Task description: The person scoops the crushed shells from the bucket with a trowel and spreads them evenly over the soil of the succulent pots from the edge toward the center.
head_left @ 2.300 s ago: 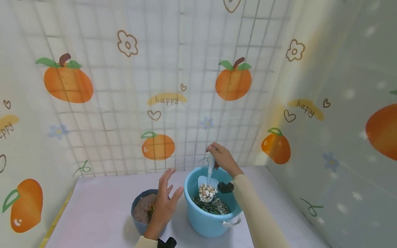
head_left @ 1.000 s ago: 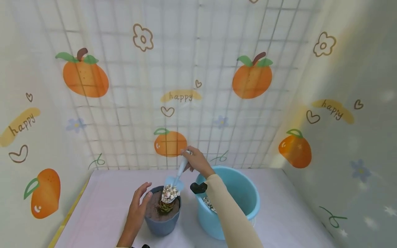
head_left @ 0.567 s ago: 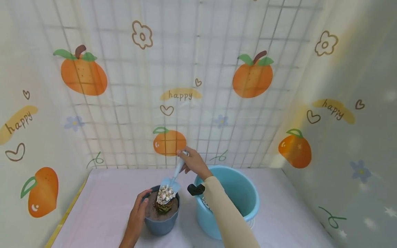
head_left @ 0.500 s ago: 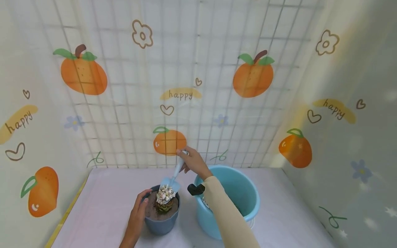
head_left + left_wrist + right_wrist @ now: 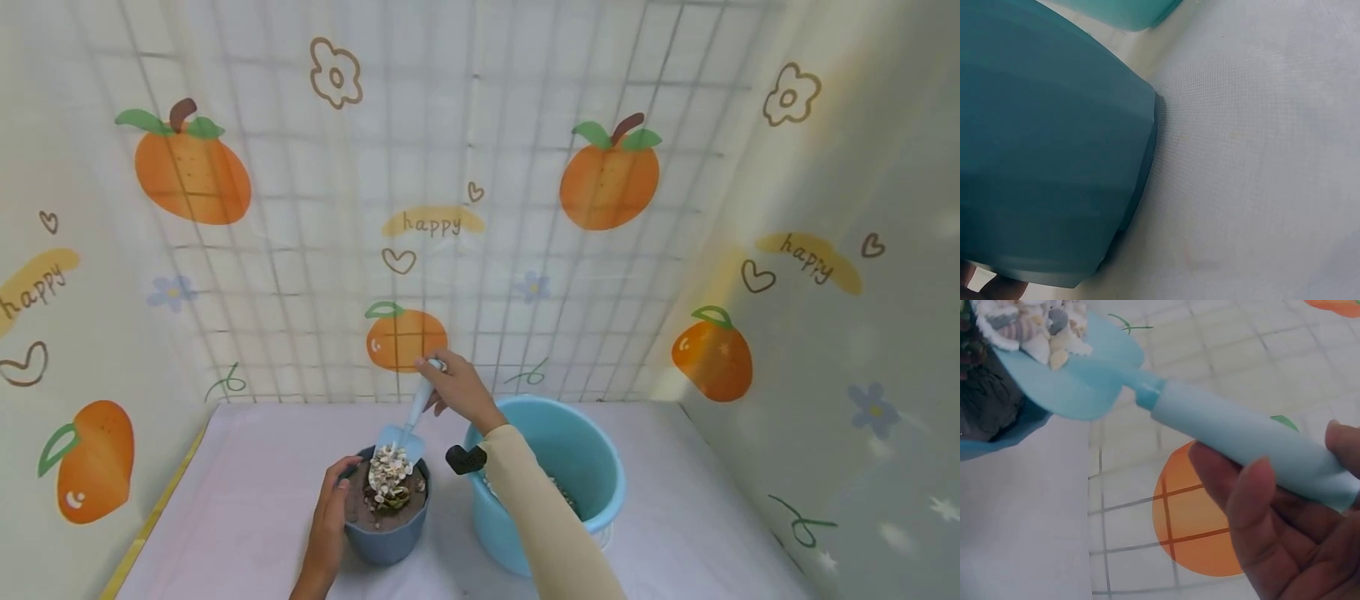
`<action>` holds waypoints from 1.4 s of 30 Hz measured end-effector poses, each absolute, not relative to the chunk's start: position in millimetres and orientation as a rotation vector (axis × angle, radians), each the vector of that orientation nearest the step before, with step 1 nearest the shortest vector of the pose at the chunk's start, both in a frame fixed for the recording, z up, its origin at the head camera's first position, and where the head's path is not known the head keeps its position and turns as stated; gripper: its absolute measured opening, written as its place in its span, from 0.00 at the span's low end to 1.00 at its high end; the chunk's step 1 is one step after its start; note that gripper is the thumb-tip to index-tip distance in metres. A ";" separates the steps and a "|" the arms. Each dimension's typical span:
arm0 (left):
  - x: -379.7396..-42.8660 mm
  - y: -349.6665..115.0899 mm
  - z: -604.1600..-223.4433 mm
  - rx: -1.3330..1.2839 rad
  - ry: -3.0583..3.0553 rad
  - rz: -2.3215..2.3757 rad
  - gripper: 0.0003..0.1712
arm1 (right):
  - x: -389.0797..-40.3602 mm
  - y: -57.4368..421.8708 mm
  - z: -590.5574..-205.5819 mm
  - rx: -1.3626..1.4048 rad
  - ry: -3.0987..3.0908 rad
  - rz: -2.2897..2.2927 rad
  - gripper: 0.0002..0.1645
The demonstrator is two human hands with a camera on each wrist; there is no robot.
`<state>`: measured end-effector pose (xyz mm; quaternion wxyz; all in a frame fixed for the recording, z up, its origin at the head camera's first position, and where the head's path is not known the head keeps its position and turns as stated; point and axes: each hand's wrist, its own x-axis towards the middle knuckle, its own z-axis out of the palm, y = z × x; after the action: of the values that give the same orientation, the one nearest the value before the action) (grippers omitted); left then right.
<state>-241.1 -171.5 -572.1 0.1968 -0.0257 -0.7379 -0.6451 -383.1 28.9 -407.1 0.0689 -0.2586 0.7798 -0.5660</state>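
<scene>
My right hand [image 5: 462,393] grips the handle of a light-blue trowel [image 5: 1235,428], its blade tilted down over the plant pot. Small shells and pebbles [image 5: 390,471] are heaped on the blade, and a few bits lie loose on the soil. Beneath the blade, a small succulent [image 5: 395,503] grows in brown soil [image 5: 358,498], partly hidden by the heap. My left hand [image 5: 326,525] holds the left side of the blue-grey plant pot [image 5: 386,546], fingers around its rim. In the left wrist view the faceted pot wall [image 5: 1047,137] fills the left, with fingertips [image 5: 1004,287] at its lower edge.
A light-blue bucket [image 5: 495,529] stands right of the pot, with more shell bits [image 5: 562,492] inside; my right forearm crosses over it. Both sit on a white-covered table [image 5: 262,467]. Behind is a fruit-printed curtain [image 5: 510,250] over a wire grid.
The loaded trowel has moved left from the bucket to above the pot and tilted down, and some bits have dropped around the succulent. My left hand has come to the pot's left rim.
</scene>
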 end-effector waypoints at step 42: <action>-237.8 -167.8 -565.2 -0.048 -2.052 -1.857 0.23 | -380.7 19.9 -409.6 -0.915 2.292 -1.799 0.17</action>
<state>-237.8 -167.8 -565.2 0.1859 -0.0171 -0.7285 -0.6592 -380.7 19.9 -409.6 0.0436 -0.2993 0.7497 -0.5885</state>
